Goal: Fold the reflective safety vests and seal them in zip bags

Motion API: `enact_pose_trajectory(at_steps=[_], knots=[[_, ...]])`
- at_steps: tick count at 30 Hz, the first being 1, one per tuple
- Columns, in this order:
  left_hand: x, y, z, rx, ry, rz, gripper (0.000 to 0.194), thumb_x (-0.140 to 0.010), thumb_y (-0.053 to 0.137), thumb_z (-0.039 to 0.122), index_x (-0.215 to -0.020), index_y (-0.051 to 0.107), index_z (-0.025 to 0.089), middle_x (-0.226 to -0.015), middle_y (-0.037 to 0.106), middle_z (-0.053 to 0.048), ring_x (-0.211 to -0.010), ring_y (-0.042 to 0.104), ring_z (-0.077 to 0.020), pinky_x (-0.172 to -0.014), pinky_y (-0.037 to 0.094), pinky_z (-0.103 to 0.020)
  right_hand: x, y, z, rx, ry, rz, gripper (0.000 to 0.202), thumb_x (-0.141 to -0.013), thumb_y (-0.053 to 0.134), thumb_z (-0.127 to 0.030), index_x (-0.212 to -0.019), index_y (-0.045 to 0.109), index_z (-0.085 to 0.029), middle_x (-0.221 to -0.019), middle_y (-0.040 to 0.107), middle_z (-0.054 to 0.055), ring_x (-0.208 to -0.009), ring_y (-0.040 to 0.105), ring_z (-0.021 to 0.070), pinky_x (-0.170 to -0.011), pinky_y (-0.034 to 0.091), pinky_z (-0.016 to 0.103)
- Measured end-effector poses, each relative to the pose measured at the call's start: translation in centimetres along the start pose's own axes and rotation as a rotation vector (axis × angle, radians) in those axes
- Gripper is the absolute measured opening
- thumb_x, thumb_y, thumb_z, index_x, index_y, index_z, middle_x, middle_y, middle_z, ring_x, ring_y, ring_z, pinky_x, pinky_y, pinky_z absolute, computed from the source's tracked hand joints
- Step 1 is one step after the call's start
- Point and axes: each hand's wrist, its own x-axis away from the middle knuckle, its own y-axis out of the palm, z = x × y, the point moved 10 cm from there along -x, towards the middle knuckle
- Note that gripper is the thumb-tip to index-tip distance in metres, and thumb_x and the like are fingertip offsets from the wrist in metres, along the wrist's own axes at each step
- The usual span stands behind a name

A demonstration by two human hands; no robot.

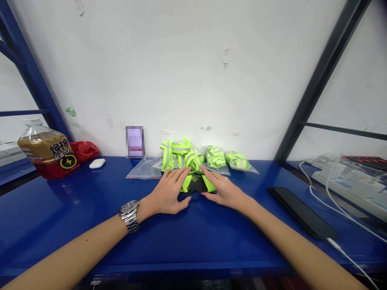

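Fingers (180, 175) of the left hand (168, 194) lie long and nearly flat, tips on the left side of the lime strap bundle (183, 155), thumb swung wide; hand open, no grip seen; right hand (225, 192) half open, fingertips at the bundle's right side, thumb lower by the black piece (196, 184); can't tell if it pinches anything.

Near to far from where I stand: silver watch (130, 215) on the left wrist, lower left of centre; black phone (302, 211) lying flat at lower right, white cable (341, 250) running from its near end; blue table (196, 241) under everything; black piece at centre of the frame, between the hands, lime straps on both sides of it; bundle just behind, loops with grey stripes heaped up.

Farther back, clear flat bag (143, 168) left of the bundle; two clear bags with lime straps inside, one (215, 157) just right of the bundle, the other (238, 161) further right; white case (97, 163) left of centre; big bottle (48, 151) at far left, red bag (86, 151) behind it; upright phone (134, 141), screen blurred, against the white wall (193, 72).
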Motion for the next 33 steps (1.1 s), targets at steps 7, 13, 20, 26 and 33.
enact_pose_trajectory(at_steps=[7, 13, 20, 26, 33], knots=[[-0.4, 0.7, -0.2, -0.041, 0.046, -0.015, 0.050, -0.084, 0.059, 0.044, -0.122, 0.051, 0.014, -0.114, 0.064, -0.015, -0.104, 0.060, -0.0290, -0.092, 0.043, -0.046, -0.3, 0.6, -1.0, -0.007, -0.039, -0.058, 0.087, -0.085, 0.064, -0.024, -0.153, 0.010, -0.022, -0.136, 0.052, 0.017, -0.123, 0.053, 0.0300, -0.093, 0.052, 0.043], [0.4, 0.1, -1.9, 0.003, 0.031, 0.036, 0.051, -0.074, 0.067, 0.040, -0.116, 0.055, 0.013, -0.105, 0.067, -0.014, -0.096, 0.064, -0.0297, -0.085, 0.050, -0.043, 0.0, 0.2, 0.3, 0.000, -0.075, -0.041, 0.077, -0.083, 0.063, -0.020, -0.150, 0.024, -0.019, -0.135, 0.054, 0.017, -0.121, 0.055, 0.0296, -0.095, 0.052, 0.044], [1.6, -1.0, -4.6, 0.072, -0.110, 0.202, 0.052, -0.076, 0.067, 0.041, -0.119, 0.053, 0.016, -0.109, 0.067, -0.013, -0.099, 0.065, -0.0270, -0.086, 0.053, -0.039, 0.5, -4.1, 4.2, 0.008, 0.142, 0.254, 0.069, -0.080, 0.067, -0.034, -0.142, 0.043, -0.019, -0.129, 0.061, 0.014, -0.116, 0.060, 0.0323, -0.097, 0.051, 0.047], [1.3, -1.5, -2.4, 0.095, -0.045, 0.275, 0.053, -0.076, 0.068, 0.039, -0.119, 0.052, 0.012, -0.108, 0.067, -0.014, -0.101, 0.065, -0.0265, -0.089, 0.053, -0.039, 0.0, -3.0, 2.4, -0.090, 0.138, 0.206, 0.081, -0.080, 0.068, -0.036, -0.149, 0.028, -0.021, -0.130, 0.060, 0.011, -0.119, 0.058, 0.0300, -0.100, 0.049, 0.045], [1.3, -1.5, -2.0, 0.081, -0.011, 0.282, 0.053, -0.077, 0.068, 0.037, -0.120, 0.051, 0.012, -0.109, 0.066, -0.014, -0.101, 0.064, -0.0262, -0.089, 0.053, -0.040, -0.1, -2.4, 0.7, -0.153, 0.046, 0.156, 0.083, -0.080, 0.068, -0.027, -0.150, 0.024, -0.025, -0.135, 0.056, 0.011, -0.123, 0.054, 0.0281, -0.103, 0.046, 0.046]])
